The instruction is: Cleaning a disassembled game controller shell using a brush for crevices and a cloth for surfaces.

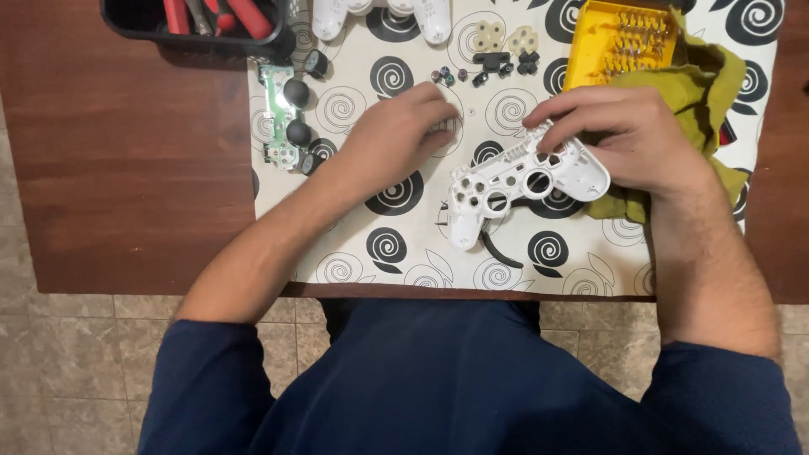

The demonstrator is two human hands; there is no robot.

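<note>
Two hands are in view, the left hand (403,126) and the right hand (628,135). One white controller front shell (514,181) lies on the worktop (126,168), and one other white shell half (383,15) at the top edge. One green circuit board (282,126) carries two black thumbsticks (296,91). One yellow bit case (619,38), one olive cloth (704,93), one black bin (198,25), two pale rubber pads (504,37).

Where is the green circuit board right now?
In the head view, the circuit board lies at the mat's left edge, below the black tray, left of the left hand.
</note>
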